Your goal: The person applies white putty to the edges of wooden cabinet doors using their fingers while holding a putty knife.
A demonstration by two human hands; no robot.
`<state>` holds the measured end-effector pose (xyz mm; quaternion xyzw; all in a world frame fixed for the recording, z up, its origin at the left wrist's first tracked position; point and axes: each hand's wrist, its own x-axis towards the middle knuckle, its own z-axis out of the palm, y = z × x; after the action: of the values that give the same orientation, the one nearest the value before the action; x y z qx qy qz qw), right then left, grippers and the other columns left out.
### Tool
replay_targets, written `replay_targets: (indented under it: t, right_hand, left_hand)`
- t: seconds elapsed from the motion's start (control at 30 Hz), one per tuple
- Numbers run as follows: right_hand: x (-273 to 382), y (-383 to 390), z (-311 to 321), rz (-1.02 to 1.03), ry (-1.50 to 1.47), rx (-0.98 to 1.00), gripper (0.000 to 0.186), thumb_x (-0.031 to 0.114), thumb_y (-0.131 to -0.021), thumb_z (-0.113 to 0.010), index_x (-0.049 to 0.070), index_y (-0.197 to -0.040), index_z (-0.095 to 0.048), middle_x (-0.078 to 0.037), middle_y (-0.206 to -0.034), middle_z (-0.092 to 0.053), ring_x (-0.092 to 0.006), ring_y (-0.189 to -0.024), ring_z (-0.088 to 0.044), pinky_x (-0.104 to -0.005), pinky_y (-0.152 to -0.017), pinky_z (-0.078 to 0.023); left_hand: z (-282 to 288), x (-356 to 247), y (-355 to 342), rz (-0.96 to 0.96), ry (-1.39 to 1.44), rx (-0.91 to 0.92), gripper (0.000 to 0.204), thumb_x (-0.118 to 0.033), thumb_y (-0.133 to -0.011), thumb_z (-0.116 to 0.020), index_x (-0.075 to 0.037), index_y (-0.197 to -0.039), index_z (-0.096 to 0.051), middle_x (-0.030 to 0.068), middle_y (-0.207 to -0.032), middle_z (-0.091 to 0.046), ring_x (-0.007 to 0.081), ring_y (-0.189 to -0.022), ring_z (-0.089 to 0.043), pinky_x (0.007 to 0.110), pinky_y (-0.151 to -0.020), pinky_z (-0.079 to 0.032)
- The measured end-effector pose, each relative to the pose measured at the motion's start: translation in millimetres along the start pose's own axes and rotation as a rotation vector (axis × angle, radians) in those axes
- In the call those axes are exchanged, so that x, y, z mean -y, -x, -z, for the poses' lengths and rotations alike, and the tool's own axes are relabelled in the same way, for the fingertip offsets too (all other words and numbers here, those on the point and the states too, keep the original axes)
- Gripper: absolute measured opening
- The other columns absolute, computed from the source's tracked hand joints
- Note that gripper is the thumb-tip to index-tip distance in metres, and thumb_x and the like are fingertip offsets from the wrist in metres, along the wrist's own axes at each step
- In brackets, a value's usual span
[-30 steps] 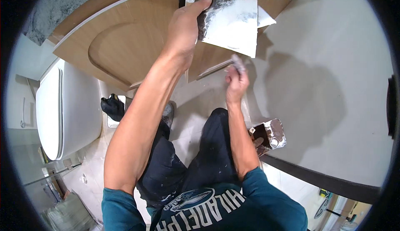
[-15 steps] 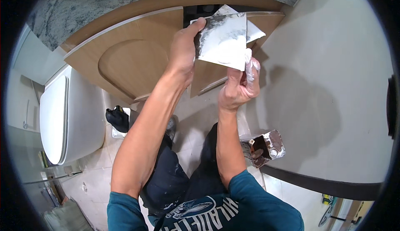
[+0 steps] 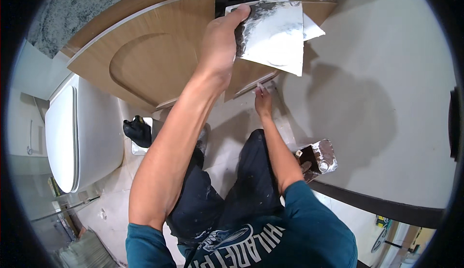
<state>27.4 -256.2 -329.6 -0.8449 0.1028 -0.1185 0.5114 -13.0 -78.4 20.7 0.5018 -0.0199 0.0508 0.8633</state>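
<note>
My left hand [image 3: 220, 43] is closed on a white square plate [image 3: 278, 41], its thumb over the upper left corner. Dark grey smears and white paste cover the plate's face. Behind it a second white plate [image 3: 313, 29] sticks out at an angle. Lower and farther off, my right hand [image 3: 262, 103] is at the bottom edge of the right wooden cabinet door [image 3: 253, 75]. White paste coats its fingertips, with a finger stretched toward that edge. I cannot make out whether the fingertip touches the wood.
The left cabinet door [image 3: 154, 60] curves under a grey stone countertop [image 3: 96, 7]. A white toilet [image 3: 94, 128] stands at left, beside a bin with a black bag [image 3: 137, 132]. To the right are a pale wall panel [image 3: 377, 99] and a paste-stained open container [image 3: 323, 157].
My right hand has left the plate and moved down to the door's bottom edge. My left hand has shifted slightly up and right with the plates.
</note>
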Motion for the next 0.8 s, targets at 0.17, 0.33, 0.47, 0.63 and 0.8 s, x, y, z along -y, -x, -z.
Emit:
replay_targets:
  t: [0.17, 0.33, 0.47, 0.63, 0.8]
  right_hand:
    - [-68.4, -43.0, -15.7, 0.189, 0.66, 0.143, 0.033, 0.026, -0.091, -0.054, -0.002, -0.102, -0.066, -0.026, -0.095, -0.065, -0.039, -0.093, -0.064, -0.0452, -0.083, -0.049]
    - [-76.4, -79.4, -7.7, 0.308, 0.647, 0.0, 0.033, 0.023, -0.084, -0.059, 0.0, -0.107, -0.065, -0.023, -0.106, -0.065, -0.0383, -0.099, -0.062, -0.0464, -0.088, -0.049]
    - [-76.7, -116.9, 13.9, 0.262, 0.433, 0.153, 0.033, 0.021, -0.083, -0.059, 0.001, -0.109, -0.064, -0.022, -0.107, -0.065, -0.039, -0.101, -0.061, -0.0471, -0.089, -0.048]
    - [-69.2, -130.0, 16.6, 0.267, 0.607, 0.275, 0.032, 0.021, -0.084, -0.057, 0.001, -0.107, -0.065, -0.022, -0.106, -0.065, -0.0389, -0.1, -0.062, -0.0471, -0.089, -0.049]
    - [-71.3, -112.8, 14.2, 0.318, 0.711, 0.291, 0.03, 0.021, -0.085, -0.056, 0.001, -0.106, -0.065, -0.022, -0.106, -0.065, -0.0388, -0.1, -0.062, -0.047, -0.088, -0.049]
  left_hand:
    - [1.8, 1.2, 3.3, 0.002, -0.104, -0.008, 0.029, -0.03, -0.095, -0.055, -0.003, -0.094, -0.067, 0.0003, -0.086, -0.065, 0.0086, -0.077, -0.057, 0.026, -0.075, -0.043]
    - [-0.9, 8.7, 2.1, -0.048, -0.168, 0.023, 0.044, -0.031, -0.097, -0.052, 0.002, -0.072, -0.065, -0.0013, -0.064, -0.058, 0.0061, -0.057, -0.047, 0.025, -0.056, -0.037]
    - [-2.9, 9.3, -2.0, -0.053, -0.12, 0.005, 0.044, -0.031, -0.096, -0.052, 0.002, -0.07, -0.064, -0.0017, -0.063, -0.057, 0.0058, -0.055, -0.045, 0.025, -0.053, -0.035]
    - [-5.3, 11.5, -4.2, -0.04, -0.112, 0.013, 0.043, -0.031, -0.096, -0.052, 0.001, -0.069, -0.063, -0.0022, -0.062, -0.056, 0.0052, -0.055, -0.045, 0.025, -0.053, -0.036]
    - [-3.9, 14.7, -4.2, -0.086, -0.132, 0.027, 0.038, -0.031, -0.096, -0.053, 0.001, -0.079, -0.066, 0.0, -0.071, -0.06, 0.0066, -0.062, -0.049, 0.024, -0.059, -0.039]
